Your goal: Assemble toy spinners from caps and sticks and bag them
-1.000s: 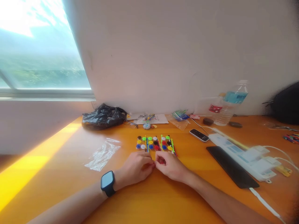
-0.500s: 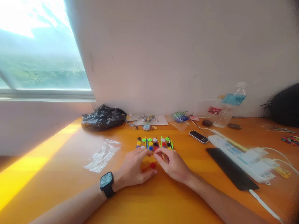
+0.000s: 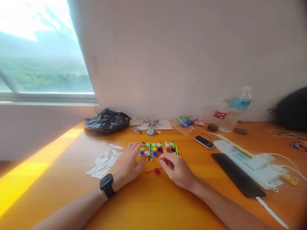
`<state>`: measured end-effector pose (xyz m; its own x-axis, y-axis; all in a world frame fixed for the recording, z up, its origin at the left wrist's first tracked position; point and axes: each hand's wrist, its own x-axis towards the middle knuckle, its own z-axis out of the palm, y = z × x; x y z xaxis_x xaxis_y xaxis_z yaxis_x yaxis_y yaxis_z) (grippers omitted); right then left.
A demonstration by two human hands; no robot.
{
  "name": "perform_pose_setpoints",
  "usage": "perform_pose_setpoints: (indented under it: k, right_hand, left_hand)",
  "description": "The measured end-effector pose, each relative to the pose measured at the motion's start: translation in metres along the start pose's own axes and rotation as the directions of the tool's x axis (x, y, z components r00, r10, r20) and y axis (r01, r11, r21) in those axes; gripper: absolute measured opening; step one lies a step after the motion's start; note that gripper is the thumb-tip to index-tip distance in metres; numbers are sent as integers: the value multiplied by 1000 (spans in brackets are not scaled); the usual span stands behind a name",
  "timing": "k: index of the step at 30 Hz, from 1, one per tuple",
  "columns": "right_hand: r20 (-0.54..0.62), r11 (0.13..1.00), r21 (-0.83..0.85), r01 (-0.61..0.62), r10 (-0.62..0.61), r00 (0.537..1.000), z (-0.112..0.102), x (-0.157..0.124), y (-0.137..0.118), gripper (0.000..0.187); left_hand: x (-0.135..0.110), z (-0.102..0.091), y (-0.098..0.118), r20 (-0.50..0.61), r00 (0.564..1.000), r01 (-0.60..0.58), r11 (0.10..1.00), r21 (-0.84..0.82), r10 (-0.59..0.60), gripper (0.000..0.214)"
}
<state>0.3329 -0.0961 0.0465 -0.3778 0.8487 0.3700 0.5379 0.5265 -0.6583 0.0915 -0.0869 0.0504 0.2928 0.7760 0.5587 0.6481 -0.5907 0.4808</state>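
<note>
Small red plastic piece with thin rods (image 3: 156, 171) lies between left hand (image 3: 131, 161) and right hand (image 3: 176, 167)

Red piece is on the glossy orange-brown wooden table (image 3: 134, 207), on the near side of the disc rows. One rod points left, the other runs up toward the right fingertips. Contact there: can't make out.

Right hand: fingers curled, thumb and forefinger close together, just right of the red hub. Whether anything is pinched isn't clear; the fingers cover it.

Left hand: thumb and fingers apart, clear of the red piece, palm down. Fingertips are at the left end of the rows of small round coloured plastic discs (image 3: 154, 153), by a blue disc (image 3: 142, 153) and a white disc (image 3: 146, 153). Touching or just above: too small to tell. Black square-faced watch (image 3: 106, 181) on that wrist.

Thin coloured plastic sticks (image 3: 151, 151) lie between the disc groups.

Around: crumpled clear plastic bag (image 3: 105, 162) just left of the left hand, black flat phone-like slab (image 3: 236, 174) well right of the right hand, beside a long white power strip (image 3: 248, 159). Shiny black plastic bag (image 3: 107, 122) at the back.
</note>
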Motion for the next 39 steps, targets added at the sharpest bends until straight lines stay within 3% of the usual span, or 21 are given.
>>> perform_pose_setpoints:
  k: [4, 8, 13, 23, 25, 32, 39]
  right_hand:
    - [161, 989, -23, 144, -138, 977, -3, -4, -10, 27]
    - [288, 982, -82, 171, -141, 947, -4, -6, -13, 25]
    - [334, 973, -136, 187, -133, 933, -5, -8, -12, 15]
    - [462, 981, 6, 192, -173, 870, -13, -18, -25, 8]
    - [458, 984, 29, 178, -172, 872, -13, -18, -26, 11]
    - [290, 988, -1, 156, -150, 945, -8, -11, -14, 26]
    - [123, 962, -143, 230, -214, 969, -2, 1, -6, 21]
  left_hand:
    - [1, 5, -22, 37, 998, 40, 999, 13, -41, 28]
    - [1, 7, -25, 91, 995, 27, 999, 19, -29, 29]
    - [2, 6, -18, 129, 989, 66, 997, 49, -72, 26]
    - [4, 4, -14, 165, 981, 87, 993, 80, -100, 20]
    - [4, 4, -13, 164, 982, 84, 993, 87, -98, 19]
    - [5, 3, -9, 197, 970, 131, 988, 80, -144, 21]
    - [7, 2, -4, 148, 971, 189, 982, -7, -186, 24]
